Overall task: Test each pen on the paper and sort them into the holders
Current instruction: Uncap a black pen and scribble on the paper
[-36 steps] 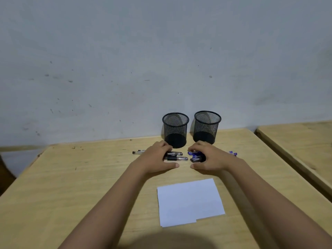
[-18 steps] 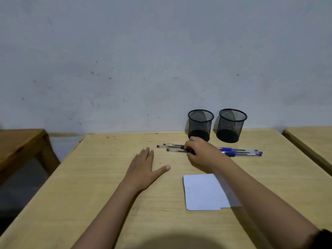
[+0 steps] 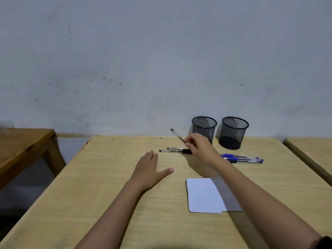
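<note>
Currently, the wood-grain table (image 3: 107,186) carries two round black wire-mesh holders at its far edge against a scuffed grey wall (image 3: 143,69). The left holder (image 3: 204,129) and right holder (image 3: 233,133) both stand upright, near each other but apart. A rectangular sheet of white paper (image 3: 204,194) lies flat on the near right part of the table.

The right hand (image 3: 201,147) is raised above the table just in front of the left holder. Its fingers (image 3: 188,142) are curled and pinch a slim clear-barrelled pen (image 3: 177,135) near its dark lower end. The pen tilts up and to the left, its capped tip clear of the surface. The right forearm crosses over the paper's right side and hides part of it.

Two black pens (image 3: 170,150) lie side by side on the table just below and left of those fingers. A cluster of blue pens (image 3: 231,155) lies to the right of the wrist, in front of the right holder.

The left hand (image 3: 149,169) rests palm-down on the table, fingers straight and pressed together, thumb spread out to the right. It holds nothing and lies just near of the black pens.
</note>
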`<state>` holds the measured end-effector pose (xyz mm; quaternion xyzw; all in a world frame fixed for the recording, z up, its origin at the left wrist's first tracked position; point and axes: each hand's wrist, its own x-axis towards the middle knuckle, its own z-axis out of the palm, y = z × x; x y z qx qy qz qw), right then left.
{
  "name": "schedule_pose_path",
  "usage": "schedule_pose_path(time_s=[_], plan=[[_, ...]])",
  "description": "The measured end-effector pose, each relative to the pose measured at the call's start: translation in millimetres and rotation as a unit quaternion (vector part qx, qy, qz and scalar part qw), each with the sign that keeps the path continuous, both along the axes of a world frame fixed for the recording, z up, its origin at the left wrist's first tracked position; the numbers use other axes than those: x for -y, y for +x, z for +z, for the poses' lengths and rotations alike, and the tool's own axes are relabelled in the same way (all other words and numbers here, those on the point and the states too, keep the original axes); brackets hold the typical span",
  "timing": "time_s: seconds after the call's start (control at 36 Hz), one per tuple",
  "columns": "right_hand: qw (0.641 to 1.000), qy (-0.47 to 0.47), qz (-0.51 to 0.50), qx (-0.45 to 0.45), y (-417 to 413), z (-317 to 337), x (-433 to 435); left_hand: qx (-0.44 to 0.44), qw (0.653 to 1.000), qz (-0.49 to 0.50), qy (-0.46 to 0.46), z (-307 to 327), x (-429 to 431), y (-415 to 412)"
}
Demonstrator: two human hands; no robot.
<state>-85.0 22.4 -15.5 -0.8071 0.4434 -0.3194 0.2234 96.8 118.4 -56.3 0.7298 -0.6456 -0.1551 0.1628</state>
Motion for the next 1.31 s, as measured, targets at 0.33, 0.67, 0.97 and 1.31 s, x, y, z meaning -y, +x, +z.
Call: schedule_pose_path(time_s=[0.33, 0.67, 0.97, 1.31], plan=[[0.905, 0.171, -0.018, 0.389, -6.3, 23.2, -45.9, -0.417, 0.888, -0.046, -0.190, 31.4, -10.0, -50.4], [0.849, 0.217, -0.001, 0.483, -22.8, 24.0, -57.9, -0.349, 0.911, -0.086, -0.203, 41.6, -4.2, -39.2], [0.753, 0.152, -0.084, 0.635, -68.3, 39.7, -40.7, -0.438, 0.886, 0.022, -0.151, 27.2, -25.6, 12.2], [0.820, 0.215, -0.084, 0.524, -68.6, 17.0, -53.5, -0.184, 0.973, -0.052, -0.129, -2.9, -17.1, 4.2]])
